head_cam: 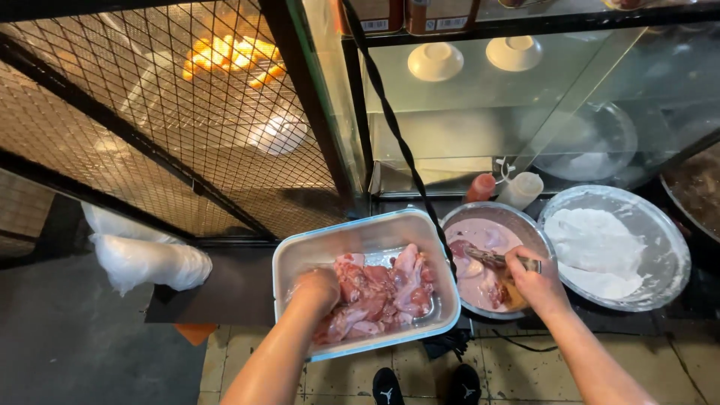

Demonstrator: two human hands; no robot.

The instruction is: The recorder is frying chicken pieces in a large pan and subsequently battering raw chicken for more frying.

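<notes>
1. Left hand (pixel 319 289) is clenched on raw meat (pixel 382 296) in the tub (pixel 300 251); lift one piece clear.
2. Right hand (pixel 532 281) grasps tongs (pixel 499 259) over the batter bowl (pixel 484 217); keep them low to avoid splashing.
3. The flour bowl (pixel 660 225) sits just right on the desk.

Left hand (pixel 319 289): fingertips buried in the raw meat (pixel 379 296), grip unclear.
Tongs (pixel 501 260): tips sunk in the pink batter, handle end covered by the right hand (pixel 534 281).
Dark pan (pixel 696 191): cut off by the right edge, contents blurred.
Top shelf jars (pixel 405 15): cropped by the upper edge.
</notes>
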